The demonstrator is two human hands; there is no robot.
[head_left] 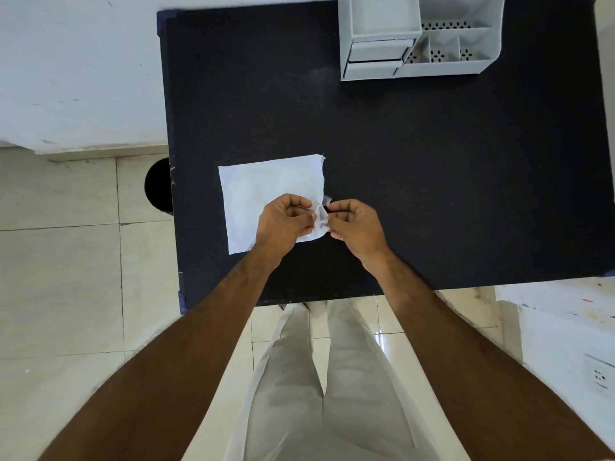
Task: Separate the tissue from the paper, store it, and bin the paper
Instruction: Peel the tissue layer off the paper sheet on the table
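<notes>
left hand (285,218) pinched on white sheet (266,197) at right edge | right hand (355,224) pinched on thin translucent layer (322,217) at same edge | sheet laid flat on black bench (432,178) | white organizer (419,34) at far right | dark bin (159,186) beside bench's left edge

Daylight was even and fairly bright, with no hard shadows. The black table (432,178) soaked up light and showed no detail. A small glare patch sat on the floor tile (381,341) near the legs. Wide-angle bending curved the table edges and stretched the forearms (173,354) at the bottom. Focus was sharp centrally, softer at the corners.
</notes>
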